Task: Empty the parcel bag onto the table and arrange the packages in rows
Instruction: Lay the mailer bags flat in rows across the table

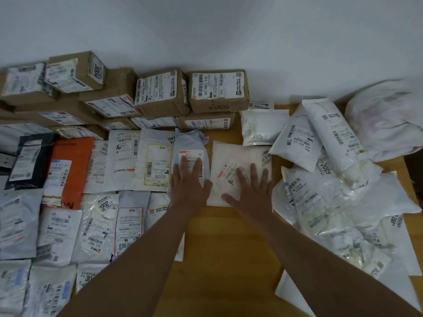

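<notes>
Two hands are laid flat, fingers spread and palms down, nothing gripped. The left hand (188, 179) is pressed on a blue-grey mailer (191, 148) with a red-and-white label; the right hand (251, 187) is pressed on a cream-white flat mailer (229, 156) just beside it at 3 o'clock. Both mailers appear to be flattened and squared against the end of the middle row, so that the row is extended toward 3 o'clock and labels are kept face up for reading.

The wooden surface (217, 243) is bare only in a strip toward 6 o'clock, between the forearms. From 9 to 11 o'clock, brown cardboard boxes (218, 91) are stacked against the wall; at least eight can be made out, though the far ones are cropped, so an exact count cannot be given. In front of them, soft mailers are laid in three visible rows, among them one orange mailer (68, 170) and one black one (29, 161); roughly fifteen are seen, several cut off by the edge.

At 2 to 4 o'clock an unsorted heap of white poly mailers (325, 195) is left, overlapping too much to be counted. The emptied parcel bag (386, 120) appears to be the crumpled white mass at 2 o'clock, though this cannot be told for certain. One small white pouch (263, 126) is set apart near 1 o'clock. The task is judged well along, with the heap remaining.
</notes>
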Tool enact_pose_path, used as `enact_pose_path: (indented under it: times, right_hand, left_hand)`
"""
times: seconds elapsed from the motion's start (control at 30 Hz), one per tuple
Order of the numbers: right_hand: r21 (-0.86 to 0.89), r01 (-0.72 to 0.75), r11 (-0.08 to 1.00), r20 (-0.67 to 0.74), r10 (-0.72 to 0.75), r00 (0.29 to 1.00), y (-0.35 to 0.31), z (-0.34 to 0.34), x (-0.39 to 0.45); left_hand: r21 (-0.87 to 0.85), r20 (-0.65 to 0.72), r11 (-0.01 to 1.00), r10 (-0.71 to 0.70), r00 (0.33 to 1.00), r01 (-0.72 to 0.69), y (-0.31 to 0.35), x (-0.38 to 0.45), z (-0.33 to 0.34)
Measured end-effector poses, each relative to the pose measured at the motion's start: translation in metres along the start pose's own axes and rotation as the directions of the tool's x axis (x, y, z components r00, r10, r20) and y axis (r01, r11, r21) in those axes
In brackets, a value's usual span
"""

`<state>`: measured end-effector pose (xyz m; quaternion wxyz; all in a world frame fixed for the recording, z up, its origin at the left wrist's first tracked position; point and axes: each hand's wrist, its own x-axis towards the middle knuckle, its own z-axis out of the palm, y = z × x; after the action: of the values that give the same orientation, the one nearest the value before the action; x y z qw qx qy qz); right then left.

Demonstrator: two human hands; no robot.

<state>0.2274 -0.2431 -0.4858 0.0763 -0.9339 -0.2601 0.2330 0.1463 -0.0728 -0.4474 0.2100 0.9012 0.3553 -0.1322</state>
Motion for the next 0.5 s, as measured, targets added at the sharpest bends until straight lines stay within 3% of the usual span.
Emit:
enact_pose_path:
  times: [0.23,0.5]
  right_hand:
    - [-0.006,0.037,0.999,0.066,-0.037,0.997,-0.009,0.002,0.022]
    - [-0.044,0.093,0.995,0.019,-0.092,0.996,-0.029,0.009,0.024]
  left_hand:
    - [-0.123,0.020,0.992,-0.022,1.000,0.025,-0.005,0.012,-0.002]
    - [-0.151,0.013,0.988,-0.010,1.000,0.011,-0.010,0.014,-0.003]
